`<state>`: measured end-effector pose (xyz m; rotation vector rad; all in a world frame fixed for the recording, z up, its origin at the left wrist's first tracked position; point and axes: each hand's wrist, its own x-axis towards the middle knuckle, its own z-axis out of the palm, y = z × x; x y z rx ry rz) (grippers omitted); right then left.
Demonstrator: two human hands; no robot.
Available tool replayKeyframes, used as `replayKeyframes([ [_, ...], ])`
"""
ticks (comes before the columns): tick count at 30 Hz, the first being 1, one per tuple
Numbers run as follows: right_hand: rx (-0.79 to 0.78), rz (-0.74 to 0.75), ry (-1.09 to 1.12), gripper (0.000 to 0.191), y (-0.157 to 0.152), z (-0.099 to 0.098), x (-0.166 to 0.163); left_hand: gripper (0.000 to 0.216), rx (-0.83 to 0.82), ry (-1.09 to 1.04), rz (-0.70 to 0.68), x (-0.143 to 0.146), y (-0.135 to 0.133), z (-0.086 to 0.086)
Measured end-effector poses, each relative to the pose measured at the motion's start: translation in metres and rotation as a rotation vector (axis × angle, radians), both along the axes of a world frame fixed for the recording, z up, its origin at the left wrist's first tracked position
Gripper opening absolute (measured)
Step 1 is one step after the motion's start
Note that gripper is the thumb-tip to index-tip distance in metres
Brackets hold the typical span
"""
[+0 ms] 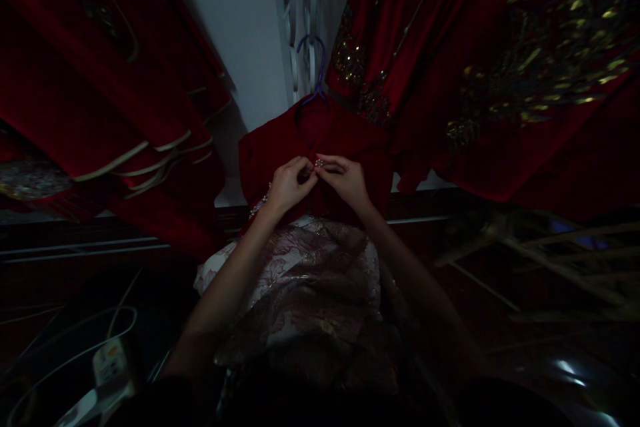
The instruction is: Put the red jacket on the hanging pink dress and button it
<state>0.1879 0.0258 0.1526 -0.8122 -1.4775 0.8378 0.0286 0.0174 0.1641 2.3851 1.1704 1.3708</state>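
A short red jacket [270, 147] hangs from a purple hanger [321, 70], over a pale patterned skirt with a floral sheen [300, 253]. At the jacket's front, just below the neckline, sits a small beaded button [319, 163]. My left hand [293, 183] is closed in a pinch on the jacket front, right beside the button. From the other side my right hand [350, 183] pinches the button between thumb and fingers. The fingertips of both hands nearly meet, and the dim light hides the exact grip. Beaded trim [261, 201] shows beside my left wrist.
Red garments with pale edging [125, 100] hang at the left, and red ones with gold sequins [555, 47] at the right. A power strip [113, 363] with white cables lies lower left. A wooden rack [545, 260] stands at the right.
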Motion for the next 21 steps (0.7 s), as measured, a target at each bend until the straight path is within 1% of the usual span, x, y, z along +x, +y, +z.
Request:
replayKeyframes([
  [7,-0.021,0.029,-0.022,0.034,0.009,0.000,0.005,0.009,0.055,0.196,0.018,-0.002,0.006,0.007],
  [10,-0.010,0.020,-0.057,0.033,0.012,-0.001,0.004,0.009,0.067,0.219,0.022,0.001,0.004,0.005],
  [11,-0.003,0.003,-0.072,0.033,0.012,-0.003,0.002,0.008,0.065,0.186,0.025,0.003,0.004,0.003],
  [13,0.013,-0.046,-0.080,0.035,0.009,-0.009,-0.001,0.008,0.040,0.035,0.049,0.010,0.003,-0.005],
  [14,0.019,-0.060,-0.082,0.039,0.006,-0.013,-0.002,0.008,0.010,-0.074,0.061,0.015,0.003,-0.010],
  [16,0.039,-0.054,-0.107,0.053,-0.002,-0.025,-0.004,0.008,-0.076,-0.311,0.078,0.025,0.006,-0.021],
  [18,0.074,-0.035,-0.196,0.069,-0.014,-0.036,-0.001,0.005,-0.153,-0.501,0.090,0.035,0.009,-0.031],
  [19,0.090,-0.033,-0.251,0.073,-0.020,-0.041,0.003,0.004,-0.176,-0.567,0.099,0.040,0.011,-0.034],
  [21,0.080,-0.061,-0.330,0.072,-0.030,-0.048,0.015,0.002,-0.196,-0.648,0.135,0.047,0.013,-0.041],
])
